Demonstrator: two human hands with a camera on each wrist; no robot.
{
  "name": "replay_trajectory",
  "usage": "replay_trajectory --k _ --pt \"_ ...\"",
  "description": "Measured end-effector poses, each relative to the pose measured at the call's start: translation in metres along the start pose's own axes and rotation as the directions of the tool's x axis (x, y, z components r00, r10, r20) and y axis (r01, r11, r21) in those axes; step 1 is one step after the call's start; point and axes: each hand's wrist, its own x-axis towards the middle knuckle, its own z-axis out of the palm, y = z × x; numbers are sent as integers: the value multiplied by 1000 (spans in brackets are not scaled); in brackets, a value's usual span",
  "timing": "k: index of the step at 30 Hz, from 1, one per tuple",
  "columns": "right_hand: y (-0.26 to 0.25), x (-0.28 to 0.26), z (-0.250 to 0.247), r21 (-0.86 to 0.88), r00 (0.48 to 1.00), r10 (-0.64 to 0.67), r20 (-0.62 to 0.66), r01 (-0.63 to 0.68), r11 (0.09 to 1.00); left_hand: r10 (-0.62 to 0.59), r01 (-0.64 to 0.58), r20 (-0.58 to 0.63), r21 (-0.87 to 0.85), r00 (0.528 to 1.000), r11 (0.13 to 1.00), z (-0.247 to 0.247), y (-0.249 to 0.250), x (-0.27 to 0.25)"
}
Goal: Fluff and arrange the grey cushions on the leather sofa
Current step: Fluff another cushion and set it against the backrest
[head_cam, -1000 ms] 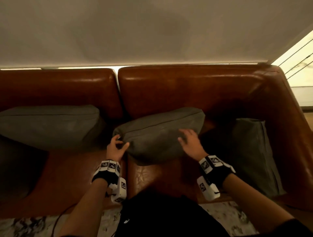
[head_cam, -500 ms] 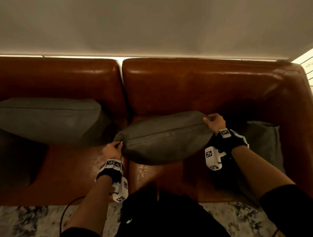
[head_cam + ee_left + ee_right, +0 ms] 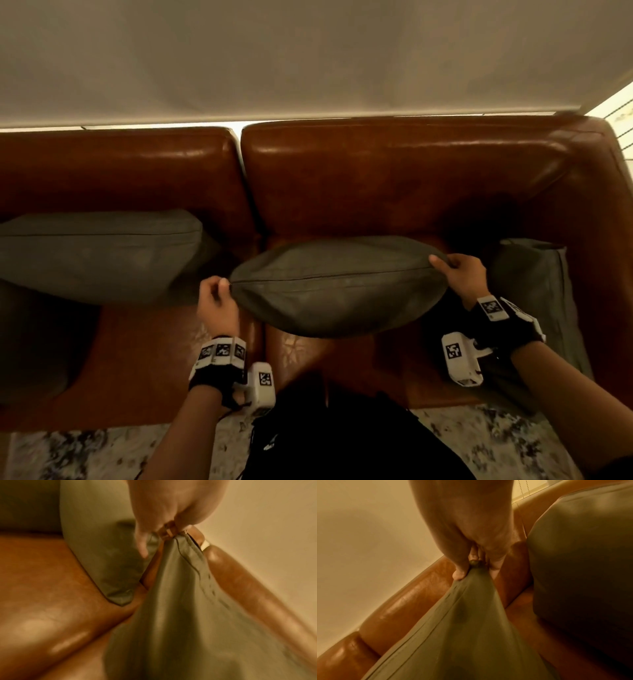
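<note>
The left cushion (image 3: 92,253) is cut off by the frame edge.

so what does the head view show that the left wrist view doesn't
Only the head view shows the right hand pinching the far corner of the middle grey fabric cushion, the third grey cushion against the sofa arm, and the patterned rug.

Only the left wrist view shows the thumb and fingertips closed on the cushion's corner seam up close.

Both show the left hand, the held cushion, the neighbouring grey cushion and the brown leather sofa.
</note>
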Motion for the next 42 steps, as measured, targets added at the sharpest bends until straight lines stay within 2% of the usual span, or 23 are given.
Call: replay_trajectory --k 2,4,5,6,7,9,11,12,15,16,18,21,26,30,31,33,34,35,36,37,38,39,42 --pt "8 -8 -12 138 999 54 7 -55 989 -148 158 57 -270 987 950 -1 9 5" --pt "14 -11 -19 215 995 92 -38 -81 973 -262 337 218 -492 940 803 4 14 10" --pt "16 -11 -20 206 993 98 -66 -82 975 -277 377 264 -506 924 776 9 16 13" --pt "16 -11 -19 184 990 111 -83 -94 978 -273 385 297 -439 915 811 17 16 16" --pt "14 -11 -17 164 988 127 -84 -112 980 -262 371 333 -323 906 871 24 15 19" --pt "10 -14 -12 159 985 159 -68 -146 976 -231 248 399 8 887 969 37 13 24" --pt "3 -21 -3 119 980 144 -136 -128 985 -220 128 377 255 900 959 51 13 21" --pt "-3 -28 3 70 980 87 -180 -75 995 -183 80 348 291 919 954 57 18 14" --pt "-22 -47 19 -65 960 -222 -171 213 975 63 -160 342 264 938 951 65 33 -7" --pt "-24 -48 14 -84 950 -272 -153 262 961 112 -198 315 256 943 946 61 34 -5" --pt "-23 -39 -14 -86 953 -242 -181 230 969 143 -192 214 232 966 954 41 36 11" --pt "-26 -22 -50 -46 963 -163 -214 156 987 206 -242 228 144 952 959 24 47 29" --pt "-57 32 -52 -43 951 -229 -207 225 974 171 -207 214 161 962 965 66 71 50" --pt "-77 92 -33 -32 930 -229 -289 230 973 72 -80 182 33 981 996 112 75 84" --pt "-74 94 -21 -89 902 -273 -334 258 962 74 -72 209 -17 975 997 120 74 81" --pt "-52 78 12 -335 787 -498 -364 388 859 143 -141 389 -34 910 989 130 66 58" --pt "-35 59 31 -447 728 -629 -273 483 753 166 -212 495 38 853 977 134 60 43" --pt "-13 36 53 -535 677 -731 -92 585 609 173 -298 583 125 794 946 139 53 32" --pt "11 16 73 -596 596 -791 137 687 414 162 -371 632 213 758 904 144 47 23" --pt "31 5 89 -629 504 -791 347 751 202 158 -425 650 276 743 862 151 39 23" --pt "42 7 97 -635 448 -740 502 772 37 165 -457 653 308 739 834 157 40 26" --pt "40 20 98 -635 441 -697 565 772 -27 170 -465 637 330 752 822 163 45 31" --pt "-4 76 97 -706 491 -702 516 708 -23 290 -537 499 474 817 698 175 78 39"
